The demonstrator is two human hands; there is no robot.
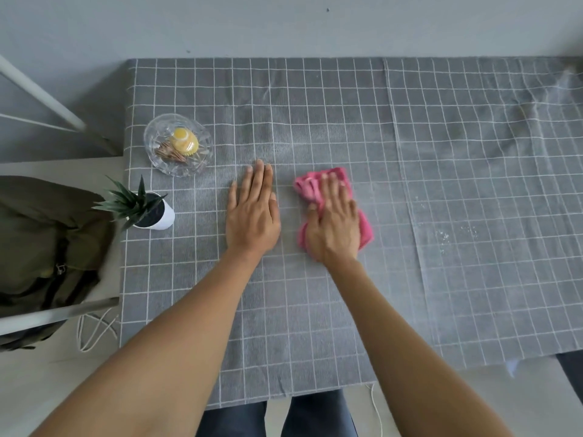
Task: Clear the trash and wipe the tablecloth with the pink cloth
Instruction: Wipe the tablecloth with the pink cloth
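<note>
Head view, reading from the left edge: a dark green bag (47,247) sits on a pale surface at lower left, and just right of it a small potted plant (142,208) stands on the grey checked tablecloth (410,152). Above the plant, a clear glass dish (154,159) holds a yellow wrapper and some brown scraps, probably the trash still to be cleared. Near the frame's centre the left hand (252,212) lies flat on the tablecloth, fingers straight and close together, holding nothing. Just beside it to the right, the right hand (334,228) presses on the bunched pink cloth (307,184), fingers spread over it and fairly straight. The pink cloth looks soft, light and limp, so it should crumple under any grip; palm pressure from above likely suits it best. The tablecloth is thin and rucks at upper right, so the flat left hand probably pins it. Faint specks show at right.
</note>
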